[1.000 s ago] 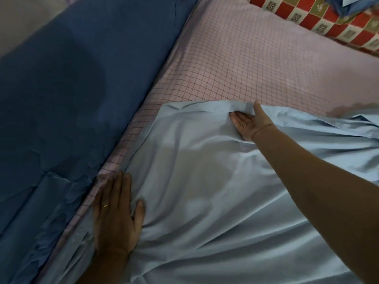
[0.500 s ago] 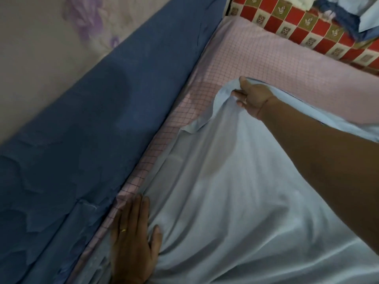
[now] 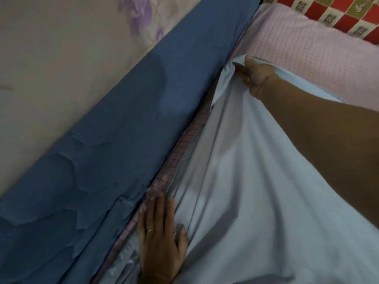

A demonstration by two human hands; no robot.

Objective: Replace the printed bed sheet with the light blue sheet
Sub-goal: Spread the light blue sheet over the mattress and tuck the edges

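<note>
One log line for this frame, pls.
right hand: grips light blue fabric sheet corner | left hand: flat, presses sheet edge | pink grid-printed fabric: exposed beyond sheet

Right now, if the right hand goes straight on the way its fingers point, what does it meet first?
Probably the dark blue surface beside the bed, past the pink checked cover. The right hand grips the light blue sheet; depth is unclear.

Bed's left side sits tight against the blue wall (image 3: 123,140); no gap visible. Bare checked mattress (image 3: 307,58) is open toward the head, bounded by red-checked cloth (image 3: 348,19). Along the wall, only a thin mattress strip shows beside the sheet (image 3: 256,201); left hand (image 3: 162,232) lies flat there. Right hand (image 3: 254,76) and forearm cross the sheet.
</note>
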